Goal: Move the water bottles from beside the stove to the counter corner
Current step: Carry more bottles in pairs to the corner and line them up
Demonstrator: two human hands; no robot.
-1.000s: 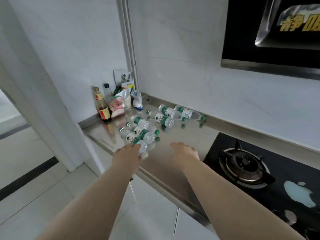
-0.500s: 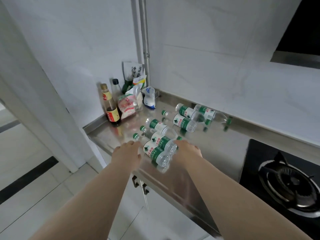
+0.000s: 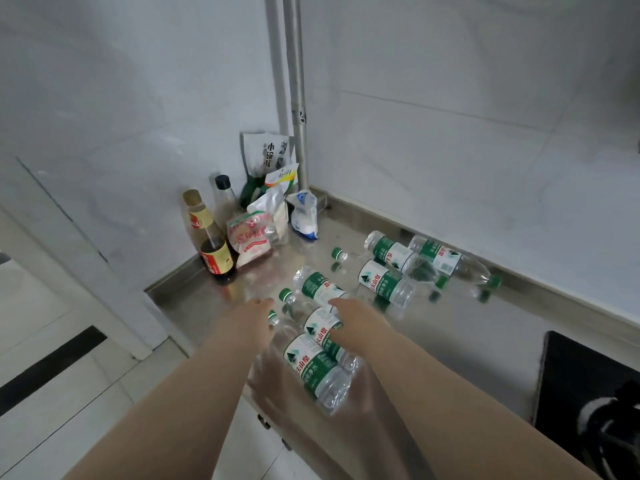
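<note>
Six green-labelled clear water bottles (image 3: 317,367) lie on counter (image 3: 460,337).

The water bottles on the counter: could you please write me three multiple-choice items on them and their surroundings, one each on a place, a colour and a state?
1. Where does the dark sauce bottle stand?
A. In a sink
B. By the left wall, near the corner
C. On top of the water bottles

2. What colour are the water bottles' caps?
A. Green
B. Red
C. Yellow

3. How are the water bottles resting on the counter?
A. Upright
B. Stacked in a crate
C. Lying on their sides

Answers:
1 B: it stands upright against the left wall beside the food packets.
2 A: every visible cap is green.
3 C: all lie flat on the steel.
</note>
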